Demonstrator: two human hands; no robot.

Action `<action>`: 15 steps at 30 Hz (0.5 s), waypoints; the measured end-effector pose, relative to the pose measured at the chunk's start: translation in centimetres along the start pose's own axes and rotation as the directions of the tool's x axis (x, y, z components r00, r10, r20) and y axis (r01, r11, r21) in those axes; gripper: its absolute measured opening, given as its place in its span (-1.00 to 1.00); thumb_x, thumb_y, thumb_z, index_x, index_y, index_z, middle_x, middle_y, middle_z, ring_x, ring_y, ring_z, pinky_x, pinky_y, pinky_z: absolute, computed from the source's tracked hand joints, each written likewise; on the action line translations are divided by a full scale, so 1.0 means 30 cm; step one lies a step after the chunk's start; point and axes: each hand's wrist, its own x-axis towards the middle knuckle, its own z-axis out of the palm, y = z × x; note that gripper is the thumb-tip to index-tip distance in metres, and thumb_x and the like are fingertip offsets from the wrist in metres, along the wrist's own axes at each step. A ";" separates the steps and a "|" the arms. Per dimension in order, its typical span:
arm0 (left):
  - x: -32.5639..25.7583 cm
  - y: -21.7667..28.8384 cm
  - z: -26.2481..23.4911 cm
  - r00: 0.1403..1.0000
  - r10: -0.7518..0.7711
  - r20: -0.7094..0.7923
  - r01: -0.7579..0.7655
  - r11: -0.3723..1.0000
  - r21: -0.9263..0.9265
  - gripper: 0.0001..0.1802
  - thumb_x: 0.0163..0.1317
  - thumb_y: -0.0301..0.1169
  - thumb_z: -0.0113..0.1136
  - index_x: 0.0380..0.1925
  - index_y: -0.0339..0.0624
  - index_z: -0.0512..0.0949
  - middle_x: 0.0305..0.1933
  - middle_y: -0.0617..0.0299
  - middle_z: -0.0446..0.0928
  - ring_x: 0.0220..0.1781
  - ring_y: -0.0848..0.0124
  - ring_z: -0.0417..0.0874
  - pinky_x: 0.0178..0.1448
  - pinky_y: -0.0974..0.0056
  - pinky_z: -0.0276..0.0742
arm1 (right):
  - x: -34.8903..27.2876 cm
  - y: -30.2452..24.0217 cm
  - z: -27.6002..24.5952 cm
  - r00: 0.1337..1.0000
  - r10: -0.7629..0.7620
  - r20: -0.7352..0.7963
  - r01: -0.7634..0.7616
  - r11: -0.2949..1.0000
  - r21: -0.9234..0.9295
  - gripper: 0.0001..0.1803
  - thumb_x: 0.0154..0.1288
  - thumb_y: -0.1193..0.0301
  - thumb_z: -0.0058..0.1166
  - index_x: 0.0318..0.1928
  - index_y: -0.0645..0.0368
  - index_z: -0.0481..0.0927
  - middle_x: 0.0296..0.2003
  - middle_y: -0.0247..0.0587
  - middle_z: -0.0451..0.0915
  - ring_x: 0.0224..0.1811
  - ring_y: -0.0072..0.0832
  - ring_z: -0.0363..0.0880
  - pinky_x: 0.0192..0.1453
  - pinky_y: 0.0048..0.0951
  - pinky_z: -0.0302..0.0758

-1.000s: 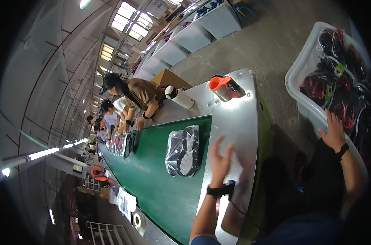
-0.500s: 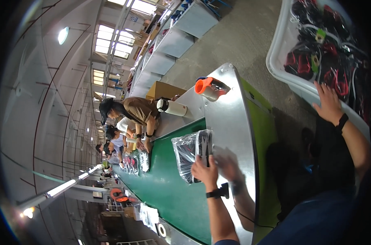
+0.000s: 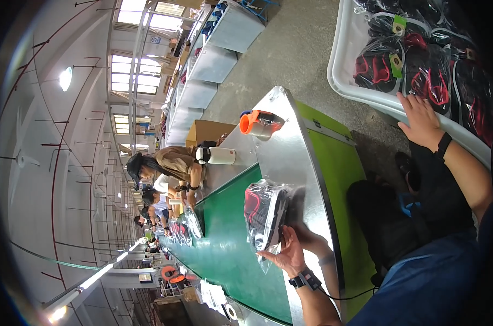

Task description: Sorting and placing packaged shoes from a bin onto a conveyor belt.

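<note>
On the near end of the green belt, a pair of black shoes with red details (image 3: 265,211) is tilted up in a clear plastic bag. My left hand (image 3: 290,254) grips its near end, thumb on one side and fingers on the other. The far side of the bag and the shoe soles are partly hidden. My right hand (image 3: 422,120) lies on the rim of a white plastic tub (image 3: 337,76), fingers stretched out and holding nothing. Inside the tub lie several bagged black-and-red shoes (image 3: 428,81), some with green tags.
The green conveyor belt (image 3: 224,261) runs away between metal edges. An orange tape dispenser (image 3: 252,124) and a white bottle (image 3: 220,156) stand on the metal table. Beyond, a person in a brown shirt (image 3: 173,163) handles other bagged items. Grey bins (image 3: 230,30) line the floor.
My left hand has turned the bagged shoes over and tilted them up, so their red details now show. My right hand stays on the tub rim, while the whole view has shifted.
</note>
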 end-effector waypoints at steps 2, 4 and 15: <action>0.048 0.021 -0.009 0.988 0.128 -0.087 -0.129 0.992 -0.008 0.23 -0.23 0.32 0.64 0.25 -0.39 0.39 0.17 -0.05 0.46 0.15 0.06 0.50 0.39 -0.13 0.45 | 0.001 -0.002 0.004 1.000 0.001 -0.003 -0.001 1.000 0.001 -0.10 0.25 0.24 0.31 0.51 0.20 0.19 0.16 0.02 0.41 0.34 -0.03 0.39 0.50 0.06 0.25; 0.088 0.039 0.012 0.966 0.248 -0.077 -0.215 0.930 0.297 0.10 -0.12 0.46 0.48 0.11 -0.32 0.51 0.03 0.05 0.53 -0.04 0.17 0.51 0.20 -0.01 0.54 | 0.002 -0.002 0.004 1.000 0.002 0.011 -0.003 1.000 0.016 -0.10 0.25 0.23 0.31 0.50 0.20 0.20 0.15 0.02 0.42 0.34 -0.04 0.40 0.50 0.05 0.26; 0.130 0.068 -0.071 0.951 0.133 0.279 -0.097 0.985 -0.141 -0.29 0.25 0.06 0.17 0.26 -0.22 0.52 0.31 -0.06 0.55 0.34 -0.07 0.55 0.38 -0.24 0.46 | 0.001 0.035 0.006 1.000 -0.001 0.017 0.001 1.000 0.017 -0.10 0.24 0.22 0.31 0.50 0.20 0.20 0.17 0.02 0.43 0.32 -0.03 0.40 0.46 0.08 0.29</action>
